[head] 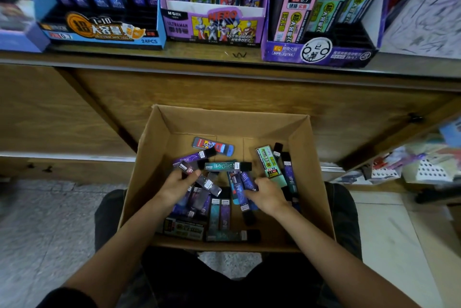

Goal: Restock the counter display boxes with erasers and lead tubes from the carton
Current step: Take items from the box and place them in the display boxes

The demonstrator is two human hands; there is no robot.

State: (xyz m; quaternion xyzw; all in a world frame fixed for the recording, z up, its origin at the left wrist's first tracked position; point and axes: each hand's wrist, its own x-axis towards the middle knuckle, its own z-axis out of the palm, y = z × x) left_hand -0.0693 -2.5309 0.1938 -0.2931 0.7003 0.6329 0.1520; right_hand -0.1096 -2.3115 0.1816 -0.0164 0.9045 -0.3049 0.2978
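One carton (310, 170), open at the top, is carried across the person's knees (109, 208), below the front edge of the tabletop (149, 54); roughly twenty lead tubes (228, 166) are heaped loose on its bottom, an exact count being prevented by overlap and by the two hands; one tube with a blue cap (213, 145) is set apart near the far wall; one pale green pack (270, 165) is laid lengthwise at the right. Two hands are shown inside the carton, well apart; the left hand (178, 186) is clamped on a dark tube (208, 185), the thumb laid across it; the right hand (268, 195) is curled over a purple tube (245, 186), and whether that tube is actually gripped cannot be told, the fingertips being hidden among the heap. Three display boxes are stood side by side on the tabletop: a blue display box (99, 30) with six dark blue tubes counted; an Ultraman display box (214, 28) with four coloured packs counted; a purple display box (319, 53) with three packs counted; all the contents are cut off by the upper edge. The goods at the far right are blurred beyond identification.
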